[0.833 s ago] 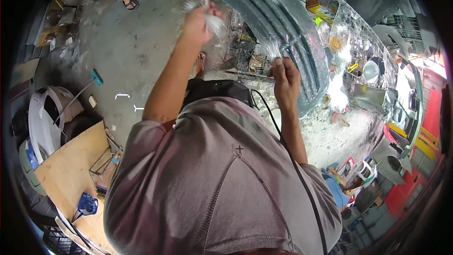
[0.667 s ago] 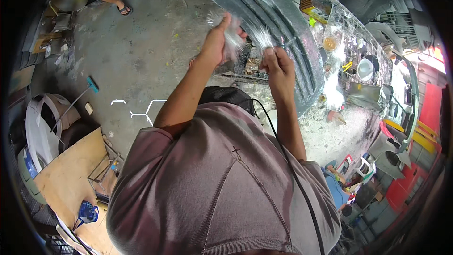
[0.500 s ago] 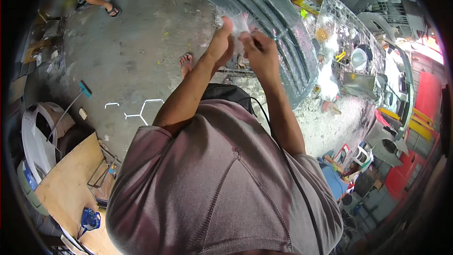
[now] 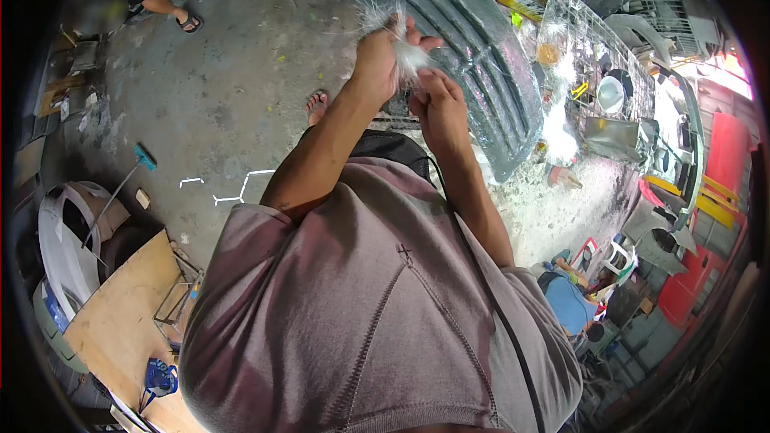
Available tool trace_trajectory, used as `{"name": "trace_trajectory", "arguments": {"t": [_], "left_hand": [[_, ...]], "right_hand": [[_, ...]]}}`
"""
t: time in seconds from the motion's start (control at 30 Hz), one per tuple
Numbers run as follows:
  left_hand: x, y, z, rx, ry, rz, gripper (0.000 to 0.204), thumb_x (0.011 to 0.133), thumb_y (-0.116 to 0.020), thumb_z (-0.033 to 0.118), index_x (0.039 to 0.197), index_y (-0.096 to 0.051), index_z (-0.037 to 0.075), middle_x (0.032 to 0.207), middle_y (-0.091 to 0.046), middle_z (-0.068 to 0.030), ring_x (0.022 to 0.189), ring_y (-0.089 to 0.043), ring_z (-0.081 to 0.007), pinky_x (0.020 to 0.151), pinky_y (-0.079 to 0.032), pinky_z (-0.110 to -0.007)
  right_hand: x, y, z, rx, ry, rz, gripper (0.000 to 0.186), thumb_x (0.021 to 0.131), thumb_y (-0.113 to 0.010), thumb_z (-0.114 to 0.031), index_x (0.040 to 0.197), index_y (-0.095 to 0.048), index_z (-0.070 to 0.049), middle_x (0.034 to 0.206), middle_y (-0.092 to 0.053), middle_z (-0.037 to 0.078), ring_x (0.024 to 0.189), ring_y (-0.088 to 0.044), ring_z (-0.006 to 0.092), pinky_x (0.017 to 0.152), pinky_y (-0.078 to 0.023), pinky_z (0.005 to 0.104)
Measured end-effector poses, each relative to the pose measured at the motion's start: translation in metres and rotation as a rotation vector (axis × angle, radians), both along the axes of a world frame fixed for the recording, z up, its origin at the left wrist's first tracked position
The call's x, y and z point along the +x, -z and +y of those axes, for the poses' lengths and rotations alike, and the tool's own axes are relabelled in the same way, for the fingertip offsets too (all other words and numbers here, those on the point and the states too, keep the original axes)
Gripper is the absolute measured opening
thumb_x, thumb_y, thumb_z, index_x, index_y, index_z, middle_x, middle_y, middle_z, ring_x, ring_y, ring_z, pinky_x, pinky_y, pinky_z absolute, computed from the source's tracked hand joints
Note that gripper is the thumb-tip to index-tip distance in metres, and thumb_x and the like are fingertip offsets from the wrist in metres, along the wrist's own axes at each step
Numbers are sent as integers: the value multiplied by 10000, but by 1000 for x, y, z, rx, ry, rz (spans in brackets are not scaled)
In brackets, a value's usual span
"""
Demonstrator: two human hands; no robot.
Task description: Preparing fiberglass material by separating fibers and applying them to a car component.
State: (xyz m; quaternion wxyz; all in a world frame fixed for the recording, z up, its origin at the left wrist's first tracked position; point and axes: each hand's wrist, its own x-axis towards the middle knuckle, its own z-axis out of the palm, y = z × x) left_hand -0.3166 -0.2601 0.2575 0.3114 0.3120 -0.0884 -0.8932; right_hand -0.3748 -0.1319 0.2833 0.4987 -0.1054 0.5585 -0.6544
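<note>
My left hand (image 4: pixel 377 52) and my right hand (image 4: pixel 437 104) are raised close together in front of me. Between them is a tuft of white fibrous matting (image 4: pixel 405 48), held by both hands, its frayed strands sticking out above my left fingers. Just beyond the hands lies a large grey ribbed panel (image 4: pixel 473 56), long and curved, with raised slats along it. My own grey-shirted torso fills the lower middle of the view.
A wire-mesh bench (image 4: pixel 593 48) with tins, a white bowl and white scraps runs along the right. A person in sandals (image 4: pixel 172 0) sits at the top left. A wooden board (image 4: pixel 120 313) and white curved part (image 4: pixel 68 248) lie lower left. A second person crouches at lower right (image 4: pixel 569 297).
My left hand came down from the upper left and met my right hand. Both hands now hold the white tuft together, nearer the grey panel.
</note>
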Motion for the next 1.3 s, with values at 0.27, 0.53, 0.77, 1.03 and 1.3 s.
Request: {"name": "trace_trajectory", "arguments": {"t": [0.27,0.53,0.77,1.03,1.3], "left_hand": [[33,3,-58,-380,104,-225,372,1049,-460,290,1194,-568,-35,1105,-672,-158,1078,-637,-312,941,-528,-437],[15,1,-17,-290,172,31,401,1039,-508,269,1276,-529,-54,1186,-633,-212,1135,-641,-326,993,-504,-427],[24,-17,-27,-120,85,5,234,1040,-442,180,1054,-566,-18,950,-637,-151,1068,-669,-350,904,-545,-423],[17,26,-35,258,73,43,207,944,-357,60,827,-528,53,606,-451,-46,600,-532,-226,773,-518,-466],[104,29,-129,-38,-397,-241,199,1021,-395,188,945,-505,40,696,-517,-84,678,-581,-231,819,-539,-461]], "right_hand": [[-16,-28,16,18,-20,421,270,1028,-548,-250,865,-620,-48,665,-545,-26,597,-475,64,579,-404,243],[-3,-28,-49,173,-88,1029,246,941,-698,-232,883,-639,0,641,-604,9,557,-501,50,509,-379,239],[-15,-20,-40,160,-203,995,223,924,-660,-193,905,-596,19,673,-624,131,535,-560,188,525,-441,331],[4,14,-44,13,-288,1286,193,926,-543,-143,873,-597,34,704,-589,226,554,-561,371,548,-440,417],[-9,-25,13,165,-247,1114,348,1026,-529,-236,761,-550,-11,605,-450,123,538,-481,240,538,-382,359]]}}
